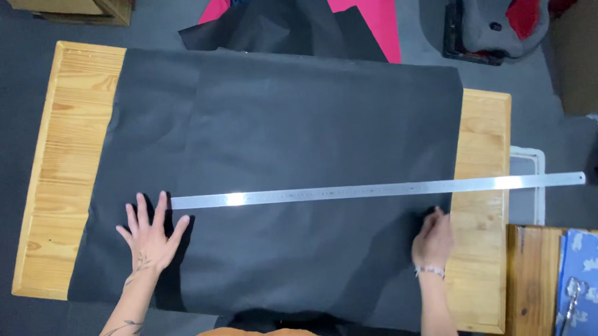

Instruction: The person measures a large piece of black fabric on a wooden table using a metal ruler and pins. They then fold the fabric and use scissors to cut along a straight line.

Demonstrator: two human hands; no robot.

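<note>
Hands lie on a black sheet that covers most of a wooden table. The left hand is flat on the sheet, palm down, all 5 fingers spread wide apart, holding nothing; its fingertips end just beside the left end of a long steel ruler. The right hand rests at the sheet's right edge with fingers drawn together and bent; whether it pinches the edge cannot be told. The ruler lies across the sheet, parallel to the table's long side, and its right end juts past the table over a white tray. Pink sheets lie on the floor beyond the table.
</note>
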